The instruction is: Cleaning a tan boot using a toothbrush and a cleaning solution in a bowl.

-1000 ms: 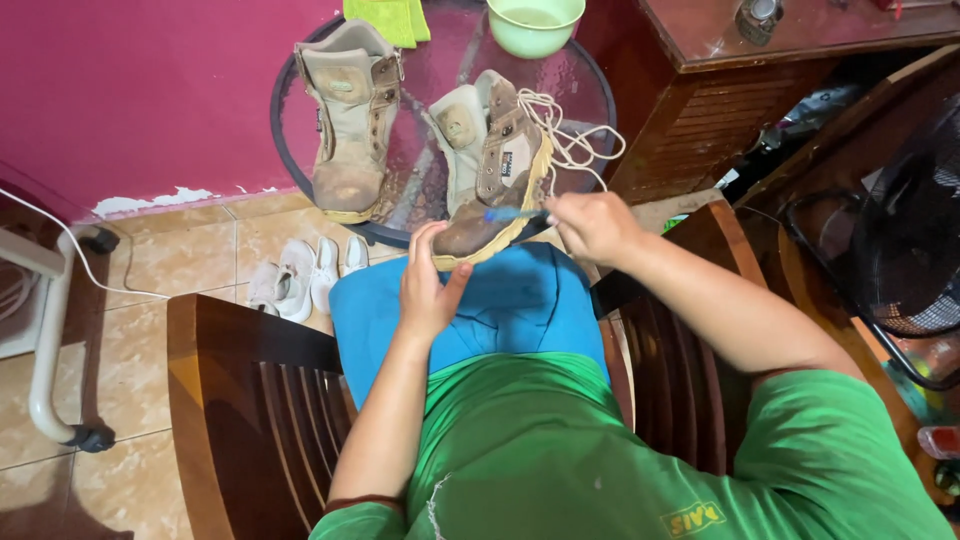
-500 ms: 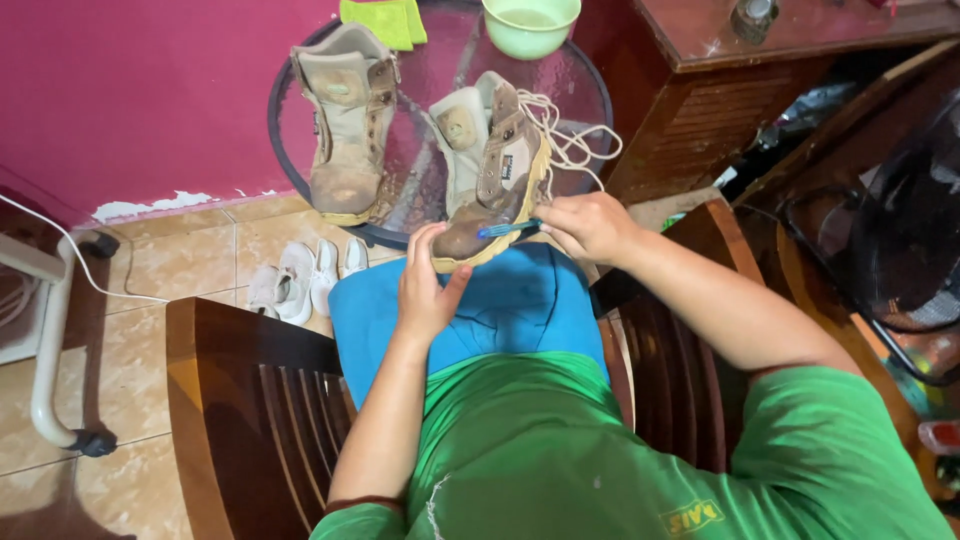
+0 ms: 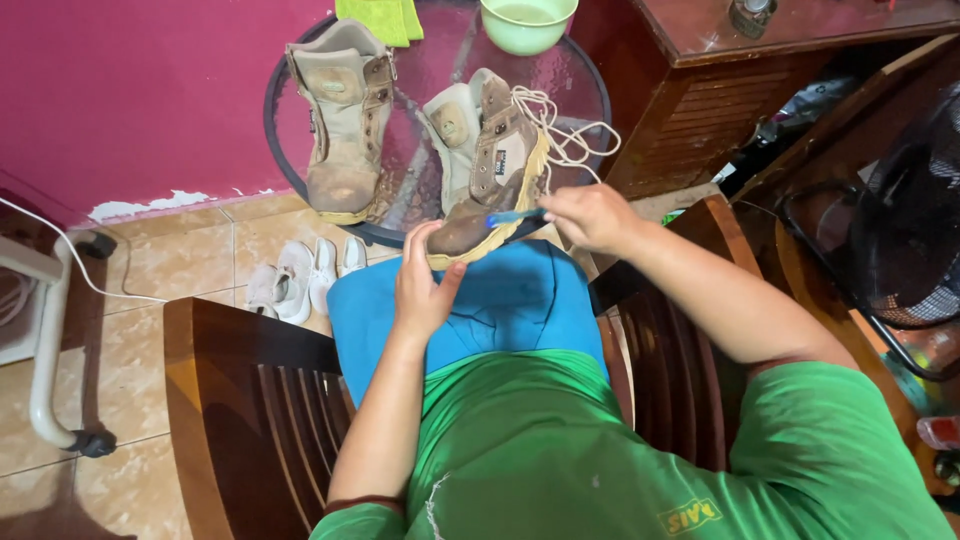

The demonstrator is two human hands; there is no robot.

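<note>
A dirty tan boot (image 3: 490, 170) with loose white laces lies tilted, its toe over my blue-clad lap and its upper on the round glass table (image 3: 590, 90). My left hand (image 3: 423, 283) grips the toe end from below. My right hand (image 3: 590, 217) holds a small blue brush (image 3: 515, 216) against the boot's side near the sole. A second tan boot (image 3: 345, 120) stands upright on the table to the left.
A pale green bowl (image 3: 527, 20) and a green cloth (image 3: 380, 18) sit at the table's far edge. White shoes (image 3: 300, 280) lie on the tiled floor. Dark wooden chairs (image 3: 240, 410) flank me. A wooden cabinet (image 3: 750, 80) and a black fan (image 3: 900, 230) stand to the right.
The boot has tipped slightly toward me, with my left hand moving up to grip its toe. My right hand has shifted the brush a little along the sole edge.
</note>
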